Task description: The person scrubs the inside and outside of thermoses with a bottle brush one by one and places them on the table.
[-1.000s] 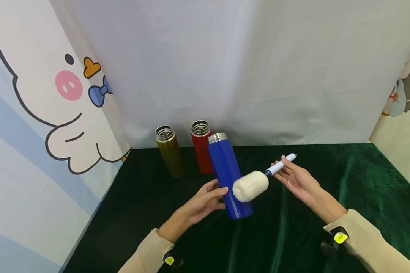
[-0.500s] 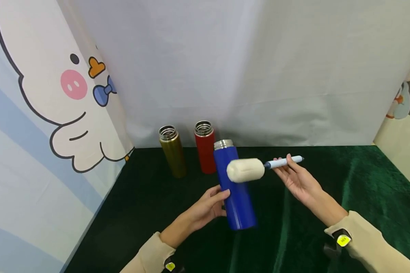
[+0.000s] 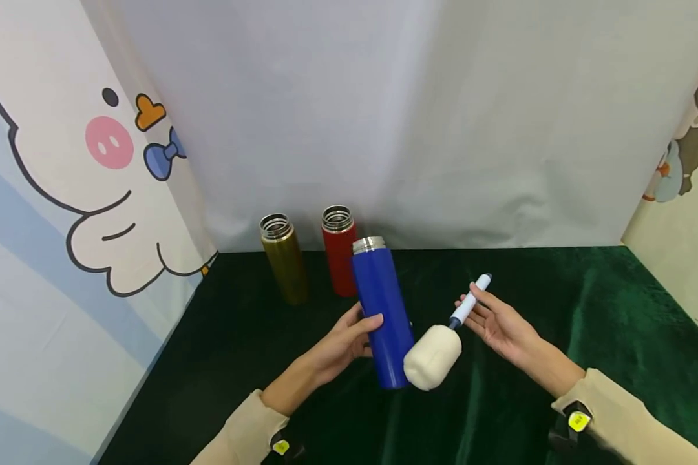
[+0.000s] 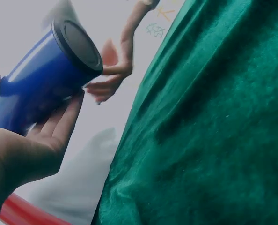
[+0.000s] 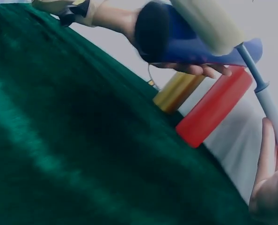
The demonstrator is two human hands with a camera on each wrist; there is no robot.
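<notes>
My left hand [image 3: 338, 343] grips a blue bottle [image 3: 382, 310] round its middle and holds it up, tilted, its bare steel mouth toward the back. The left wrist view shows the bottle's flat base [image 4: 80, 44] with fingers curled under the body. Between thumb and fingers, my right hand [image 3: 503, 326] pinches the pale handle [image 3: 471, 300] of a bottle brush. Its cream sponge head [image 3: 433, 357] points down and left, beside the bottle's lower end; in the head view it overlaps the bottle's edge, and I cannot tell whether they touch.
Behind the blue bottle stand a red bottle [image 3: 340, 258] and a gold bottle [image 3: 286, 265], both uncapped. Dark green velvet cloth [image 3: 535, 284] covers the table. A pale curtain [image 3: 442, 129] hangs along its back edge, and a cartoon-printed sheet [image 3: 52, 271] borders the left side.
The brush head swung up across the blue bottle's upper body, then down to its lower end. Over the same second, the bottle dipped slightly and stayed in my left hand.
</notes>
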